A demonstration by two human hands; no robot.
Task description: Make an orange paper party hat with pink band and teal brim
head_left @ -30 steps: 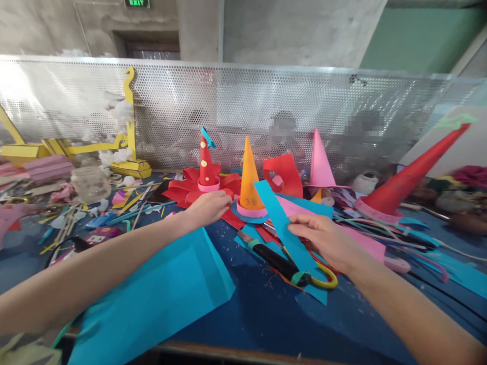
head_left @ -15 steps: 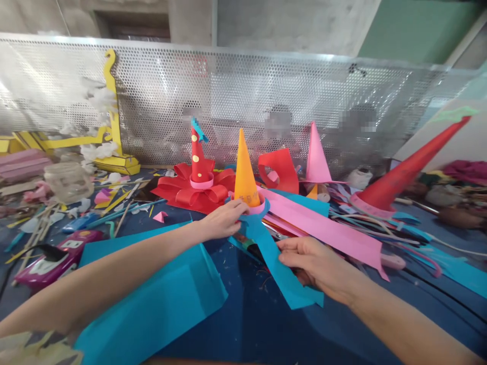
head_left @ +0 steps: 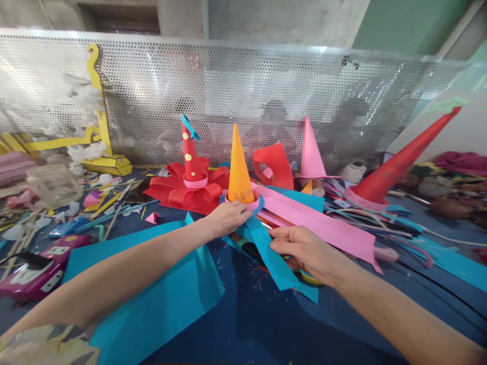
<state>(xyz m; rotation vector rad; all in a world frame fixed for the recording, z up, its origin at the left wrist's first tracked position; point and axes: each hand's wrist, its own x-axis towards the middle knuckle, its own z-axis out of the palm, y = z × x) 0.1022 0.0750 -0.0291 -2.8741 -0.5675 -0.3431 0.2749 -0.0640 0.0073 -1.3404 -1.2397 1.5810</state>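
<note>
Left arm: stretched forward and inward across the blue table (head_left: pixel 266 324), forearm low over the big blue paper sheet (head_left: pixel 152 299)
Left hand (head_left: pixel 227 218): palm down, fingers curled together and pressing at the pink base band of the orange cone (head_left: pixel 239 167), fingertips touching the band and the blue strip there
Right arm: comes in from the lower right corner, angled toward the middle of the table
Right hand (head_left: pixel 306 251): knuckles up, thumb and fingers pinched shut on the blue paper strip (head_left: pixel 268 248), gripping its right edge
Blue paper strip: runs from the orange cone's base down toward the person, its far end curving around the cone's foot, its near end lying on the table over a black-handled tool
Orange cone: upright, between the red spotted cone (head_left: pixel 189 152) on its red ruffle and the curled red paper (head_left: pixel 276 165)
Nearby: long pink paper strip (head_left: pixel 323 223) just right of the hands, pink cone (head_left: pixel 310 154) behind it, large red cone (head_left: pixel 399 162) leaning at far right
</note>
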